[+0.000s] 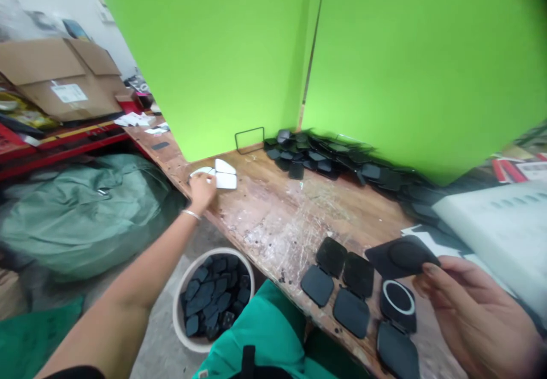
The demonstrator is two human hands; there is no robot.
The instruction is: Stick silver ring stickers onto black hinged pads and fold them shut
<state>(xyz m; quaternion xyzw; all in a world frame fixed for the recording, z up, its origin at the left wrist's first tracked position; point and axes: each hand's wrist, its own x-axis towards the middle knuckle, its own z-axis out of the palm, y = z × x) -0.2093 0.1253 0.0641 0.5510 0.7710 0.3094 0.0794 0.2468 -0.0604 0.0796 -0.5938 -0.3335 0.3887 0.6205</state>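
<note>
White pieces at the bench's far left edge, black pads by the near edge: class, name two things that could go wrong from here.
1. The left hand reaches the white pieces right at the bench edge; a nudge could tip one off.
2. The right hand holds a black pad only by its corner; that thin grip may slip, dropping it onto the loose pads below.
</note>
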